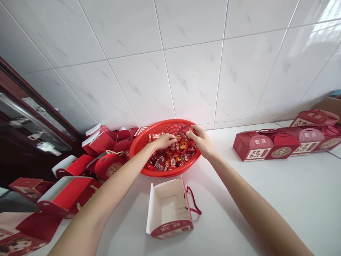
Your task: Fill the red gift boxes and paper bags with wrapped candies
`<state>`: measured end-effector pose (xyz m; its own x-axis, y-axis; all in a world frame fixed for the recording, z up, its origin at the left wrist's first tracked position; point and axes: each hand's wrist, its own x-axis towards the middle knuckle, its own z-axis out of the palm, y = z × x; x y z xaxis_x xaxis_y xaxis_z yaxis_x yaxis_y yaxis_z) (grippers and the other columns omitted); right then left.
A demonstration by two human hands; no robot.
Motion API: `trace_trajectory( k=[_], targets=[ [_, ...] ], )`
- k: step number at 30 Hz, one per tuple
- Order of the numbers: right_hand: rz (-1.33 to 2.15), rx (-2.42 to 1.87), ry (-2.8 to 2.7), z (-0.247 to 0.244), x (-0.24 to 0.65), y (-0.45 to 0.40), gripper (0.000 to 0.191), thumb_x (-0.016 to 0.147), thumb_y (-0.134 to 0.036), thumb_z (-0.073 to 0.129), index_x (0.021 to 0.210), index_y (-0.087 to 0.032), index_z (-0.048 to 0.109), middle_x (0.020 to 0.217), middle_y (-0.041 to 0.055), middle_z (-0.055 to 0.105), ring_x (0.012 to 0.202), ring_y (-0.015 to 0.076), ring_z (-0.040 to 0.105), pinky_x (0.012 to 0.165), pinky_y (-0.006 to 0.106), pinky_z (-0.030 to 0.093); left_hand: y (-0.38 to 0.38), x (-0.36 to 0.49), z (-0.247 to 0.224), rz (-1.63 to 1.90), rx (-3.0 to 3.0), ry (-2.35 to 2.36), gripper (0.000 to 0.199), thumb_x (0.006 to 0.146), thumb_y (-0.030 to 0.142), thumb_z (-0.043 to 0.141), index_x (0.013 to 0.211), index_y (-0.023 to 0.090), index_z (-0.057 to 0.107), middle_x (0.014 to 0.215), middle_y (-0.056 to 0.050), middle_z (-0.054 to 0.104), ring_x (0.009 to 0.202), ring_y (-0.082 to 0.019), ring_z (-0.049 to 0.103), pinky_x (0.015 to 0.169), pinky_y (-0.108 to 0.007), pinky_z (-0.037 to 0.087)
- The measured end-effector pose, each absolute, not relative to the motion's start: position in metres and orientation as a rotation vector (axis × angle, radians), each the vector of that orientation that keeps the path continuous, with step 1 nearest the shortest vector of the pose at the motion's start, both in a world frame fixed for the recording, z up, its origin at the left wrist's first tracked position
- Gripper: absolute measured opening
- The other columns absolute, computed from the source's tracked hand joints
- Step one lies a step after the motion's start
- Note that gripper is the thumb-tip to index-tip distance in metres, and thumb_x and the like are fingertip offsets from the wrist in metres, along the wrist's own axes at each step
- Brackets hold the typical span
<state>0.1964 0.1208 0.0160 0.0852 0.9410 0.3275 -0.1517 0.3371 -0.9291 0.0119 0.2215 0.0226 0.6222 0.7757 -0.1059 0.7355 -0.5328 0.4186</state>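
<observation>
A red plastic basket against the wall holds many small wrapped candies, mostly red with some yellow. My left hand reaches into the basket, fingers curled down among the candies; whatever is between its fingertips is hidden. At the basket's right rim my right hand is closed on a red candy packet, thumb on top. In front of the basket stands an open gift box, white inside and red outside, with a dark red cord handle lying to its right. No candies show in it.
On the left, several open red gift boxes crowd beside a dark door frame. Closed red boxes with cord handles line the wall at the right. A tiled wall rises behind the white table.
</observation>
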Motion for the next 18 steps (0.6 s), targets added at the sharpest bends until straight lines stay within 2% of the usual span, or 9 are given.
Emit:
trace_trajectory(
  k=[2, 5, 8, 10, 14, 18],
  targets=[
    [1.010, -0.858, -1.171, 0.0162, 0.1966, 0.1208, 0.029, 0.074, -0.044, 0.069, 0.094, -0.024, 0.063, 0.091, 0.0007, 0.072, 0.089, 0.0222, 0.067, 0.086, 0.037, 0.054, 0.2221, 0.0111, 0.0223, 0.128, 2.391, 1.187, 0.031, 0.092, 0.035, 0.043, 0.080, 0.019, 0.067, 0.080, -0.002, 0.075, 0.076, -0.018, 0.069, 0.072, -0.026, 0.051],
    [1.029, -0.862, -1.159, 0.0160, 0.1969, 0.1203, 0.028, 0.074, -0.044, 0.070, 0.093, -0.024, 0.064, 0.088, -0.0001, 0.071, 0.086, 0.0221, 0.067, 0.087, 0.039, 0.054, 0.2216, 0.0104, 0.0211, 0.147, 2.395, 1.208, 0.030, 0.089, 0.039, 0.050, 0.077, 0.019, 0.068, 0.079, -0.002, 0.074, 0.075, -0.019, 0.067, 0.071, -0.027, 0.048],
    [1.015, -0.892, -1.157, 0.0158, 0.1970, 0.1197, 0.027, 0.074, -0.044, 0.070, 0.091, -0.024, 0.064, 0.086, -0.0002, 0.070, 0.086, 0.0231, 0.067, 0.085, 0.039, 0.054, 0.2196, 0.0105, 0.0210, 0.087, 2.401, 1.210, 0.029, 0.077, 0.045, 0.068, 0.087, 0.018, 0.074, 0.082, -0.002, 0.074, 0.079, -0.020, 0.067, 0.071, -0.027, 0.048],
    [1.012, -0.900, -1.156, 0.0160, 0.1970, 0.1193, 0.026, 0.074, -0.044, 0.070, 0.089, -0.025, 0.063, 0.083, -0.0005, 0.069, 0.086, 0.0234, 0.067, 0.084, 0.040, 0.054, 0.2179, 0.0111, 0.0219, 0.014, 2.378, 1.192, 0.033, 0.071, 0.039, 0.075, 0.096, 0.018, 0.076, 0.083, -0.002, 0.074, 0.079, -0.020, 0.068, 0.070, -0.026, 0.048],
    [1.032, -0.887, -1.150, 0.0172, 0.1970, 0.1194, 0.024, 0.074, -0.042, 0.070, 0.089, -0.025, 0.063, 0.081, -0.0009, 0.069, 0.083, 0.0231, 0.066, 0.083, 0.040, 0.054, 0.2163, 0.0116, 0.0237, 0.046, 2.317, 1.217, 0.038, 0.076, 0.023, 0.063, 0.112, 0.017, 0.074, 0.082, -0.001, 0.073, 0.072, -0.017, 0.064, 0.064, -0.025, 0.046],
    [1.026, -0.888, -1.145, 0.0181, 0.1970, 0.1199, 0.024, 0.073, -0.041, 0.071, 0.088, -0.024, 0.064, 0.084, 0.0002, 0.071, 0.083, 0.0229, 0.067, 0.080, 0.039, 0.054, 0.2198, 0.0091, 0.0208, 0.120, 2.245, 1.251, 0.049, 0.079, 0.016, 0.053, 0.125, 0.014, 0.069, 0.078, -0.001, 0.070, 0.063, -0.015, 0.059, 0.059, -0.025, 0.043]
  ],
)
